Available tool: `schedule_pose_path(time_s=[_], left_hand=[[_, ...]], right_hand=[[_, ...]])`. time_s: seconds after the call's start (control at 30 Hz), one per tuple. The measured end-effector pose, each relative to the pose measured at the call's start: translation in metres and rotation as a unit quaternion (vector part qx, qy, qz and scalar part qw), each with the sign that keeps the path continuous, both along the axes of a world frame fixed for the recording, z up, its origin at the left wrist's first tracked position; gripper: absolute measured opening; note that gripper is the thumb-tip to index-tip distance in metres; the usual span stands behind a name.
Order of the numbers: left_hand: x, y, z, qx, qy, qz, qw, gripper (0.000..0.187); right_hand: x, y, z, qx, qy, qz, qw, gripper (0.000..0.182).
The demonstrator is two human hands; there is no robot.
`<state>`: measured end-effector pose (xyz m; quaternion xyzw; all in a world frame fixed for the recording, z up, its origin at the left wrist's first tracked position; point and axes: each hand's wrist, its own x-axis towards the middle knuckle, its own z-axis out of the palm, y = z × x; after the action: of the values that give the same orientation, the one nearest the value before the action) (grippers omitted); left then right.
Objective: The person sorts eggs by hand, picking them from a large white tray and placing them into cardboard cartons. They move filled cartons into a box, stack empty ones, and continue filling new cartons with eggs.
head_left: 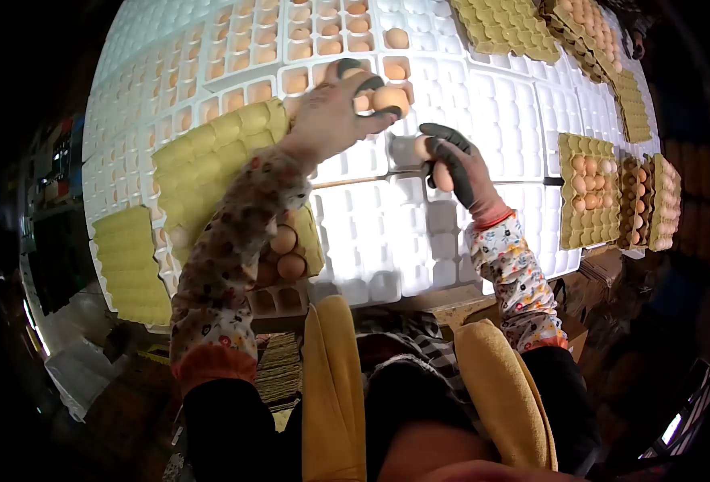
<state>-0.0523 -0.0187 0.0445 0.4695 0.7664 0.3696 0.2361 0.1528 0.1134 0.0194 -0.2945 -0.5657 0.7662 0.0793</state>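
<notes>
My left hand (331, 112), its fingertips dark-covered, is closed around brown eggs (390, 100) above the white egg trays (355, 225). Some of what it holds is hidden by the fingers. To the right, my right hand (463, 170), in a dark-fingered glove, grips more eggs (443, 177) over the white cells, with one egg at the fingertips. Beyond my left hand, brown eggs (331, 30) sit in rows in the white trays. Under my left forearm lies a yellow pulp tray (218, 153), and two eggs (291, 266) show beside that sleeve.
Another yellow pulp tray (132, 265) lies at the table's left edge. On the right stand a pulp tray with eggs (589, 183) and a stack of filled trays (665, 201). More pulp trays (506, 28) lie at the far side. Cardboard (604, 265) is below the right edge.
</notes>
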Motion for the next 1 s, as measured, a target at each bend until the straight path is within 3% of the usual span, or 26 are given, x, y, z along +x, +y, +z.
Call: schedule_pose_path(time_s=[0.07,0.1,0.17,0.2,0.23,0.27,0.3,0.37,0.43,0.5,0.53,0.57,0.67,0.7,0.77,0.83,0.93,0.97,1.0], left_hand=[[0.021,0.073,-0.020,-0.120,0.267,-0.101,0.951,0.056],[0.022,0.109,-0.029,-0.204,0.306,-0.188,0.911,0.054],[0.021,0.156,-0.055,-0.258,0.343,-0.216,0.877,0.051],[0.015,0.171,-0.061,-0.303,0.297,-0.235,0.875,0.051],[0.008,0.183,-0.049,-0.348,0.252,-0.251,0.868,0.051],[0.000,0.193,-0.045,-0.369,0.223,-0.244,0.869,0.050],[-0.012,0.198,-0.050,-0.295,0.182,-0.223,0.911,0.039],[-0.025,0.213,-0.057,-0.162,0.054,-0.068,0.983,0.035],[-0.031,0.239,-0.091,0.044,0.132,0.087,0.986,0.033],[-0.039,0.260,-0.128,0.014,0.298,0.077,0.951,0.034],[-0.039,0.265,-0.141,-0.082,0.279,0.072,0.954,0.035],[-0.032,0.262,-0.142,0.008,0.282,0.104,0.954,0.035],[0.002,0.215,-0.111,0.175,0.185,0.102,0.962,0.035],[0.018,0.185,-0.098,0.232,0.146,0.088,0.958,0.035],[0.052,0.110,-0.066,0.205,0.137,0.003,0.969,0.035],[0.083,0.030,-0.035,0.090,0.118,-0.066,0.987,0.034],[0.126,-0.083,-0.007,-0.010,0.067,-0.061,0.996,0.035],[0.136,-0.114,0.006,-0.032,0.094,-0.006,0.995,0.036],[0.137,-0.144,0.021,-0.050,0.113,0.041,0.991,0.037]], right_hand=[[0.012,0.068,-0.032,0.052,-0.040,-0.091,0.994,0.037],[0.012,0.096,-0.041,0.075,-0.077,-0.091,0.990,0.039],[-0.003,0.129,-0.055,0.307,-0.085,-0.016,0.948,0.043],[-0.011,0.143,-0.056,0.313,-0.140,0.052,0.938,0.045],[-0.023,0.155,-0.056,0.413,-0.157,0.131,0.887,0.044],[-0.036,0.164,-0.054,0.423,-0.191,0.141,0.875,0.041],[-0.049,0.170,-0.054,0.429,-0.225,0.153,0.861,0.039],[-0.070,0.172,-0.082,0.491,-0.113,-0.008,0.863,0.033],[-0.091,0.168,-0.096,0.481,0.037,-0.131,0.866,0.033],[-0.102,0.162,-0.116,0.564,0.010,-0.145,0.813,0.036],[-0.103,0.160,-0.123,0.615,0.009,-0.129,0.778,0.038],[-0.104,0.160,-0.124,0.595,0.022,-0.138,0.792,0.039],[-0.104,0.159,-0.117,0.509,0.033,-0.124,0.851,0.042],[-0.108,0.158,-0.114,0.547,0.028,-0.097,0.831,0.044],[-0.130,0.152,-0.109,0.613,0.029,-0.038,0.788,0.046],[-0.158,0.135,-0.120,0.712,0.034,0.032,0.701,0.059],[-0.207,0.139,-0.150,0.720,-0.096,0.104,0.679,0.052],[-0.214,0.143,-0.143,0.736,-0.094,0.109,0.661,0.042],[-0.226,0.143,-0.131,0.713,-0.156,0.099,0.676,0.034]])
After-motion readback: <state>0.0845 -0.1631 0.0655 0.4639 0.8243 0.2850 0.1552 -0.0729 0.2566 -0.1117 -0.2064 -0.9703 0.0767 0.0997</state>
